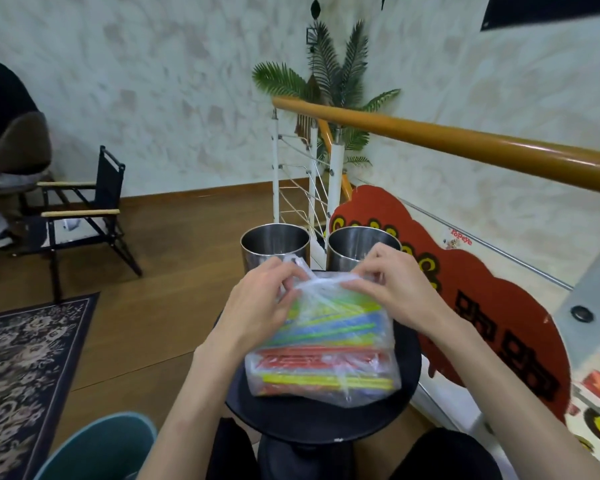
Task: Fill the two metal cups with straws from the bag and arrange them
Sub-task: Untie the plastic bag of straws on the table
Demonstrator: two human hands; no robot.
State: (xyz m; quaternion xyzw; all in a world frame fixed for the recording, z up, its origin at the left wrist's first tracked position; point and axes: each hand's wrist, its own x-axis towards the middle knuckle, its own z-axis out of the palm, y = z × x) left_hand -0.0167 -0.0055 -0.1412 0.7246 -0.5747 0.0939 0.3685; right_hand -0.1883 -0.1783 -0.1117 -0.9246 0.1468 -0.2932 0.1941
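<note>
The fingers (291, 282) of the left hand (257, 306) are curled and pinching the gathered neck of the clear plastic bag (323, 344), and the right hand (392, 292) pinches the same bunched film from the other side, the two sets of fingertips close together over the mouth. That paired pinch reads as an effort to work the closed top loose, since nothing can come out until the neck opens. The bag lies on its side on the round black tabletop (309, 427), its mouth turned away from the person and toward the cups, which would keep any transfer short. Inside it the straws (326, 341) are packed lengthwise in a thick bundle of green, blue, yellow and red; none is outside the film. Just beyond the hands the left metal cup (274, 244) and the right metal cup (357, 244) stand upright side by side at the far edge of the tabletop, a small gap between them, and no straws show in their open tops; their lower parts are hidden by the hands. The filling appears not yet begun. Farther out, a folding chair (80, 216) stands on the wooden floor to the left, a patterned rug (25, 358) lies nearer, and an orange handrail (465, 143) runs along the right.
</note>
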